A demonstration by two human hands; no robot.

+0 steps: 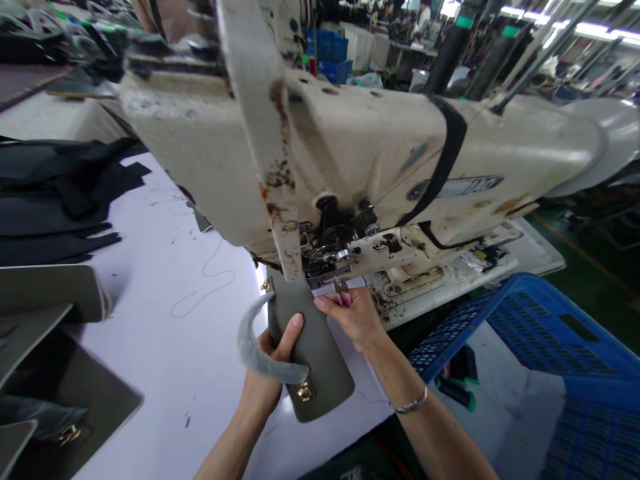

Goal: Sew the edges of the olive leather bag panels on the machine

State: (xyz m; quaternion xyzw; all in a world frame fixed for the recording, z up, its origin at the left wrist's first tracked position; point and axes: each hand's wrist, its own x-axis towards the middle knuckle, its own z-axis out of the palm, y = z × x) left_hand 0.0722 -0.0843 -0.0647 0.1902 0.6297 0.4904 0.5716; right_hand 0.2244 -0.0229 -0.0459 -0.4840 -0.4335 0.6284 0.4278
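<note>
A grey-green bag panel (320,360) lies on the white table under the head of the sewing machine (350,133), its far end hidden there. A wrapped curved handle (260,357) is fixed to it by gold-coloured fittings (304,391). My left hand (273,360) grips the panel's left side, with the thumb on top and the fingers passing by the handle. My right hand (356,317) is closed on small pink-handled snips (343,292), blades pointing up toward the presser foot area, beside the panel's right edge.
More grey-green panels (107,413) lie at the lower left, below a stack of black pieces (55,193). A loose thread (220,273) rests on the white table (165,373). At the right, a blue basket (530,293) stands near thread spools (457,393). People work far behind.
</note>
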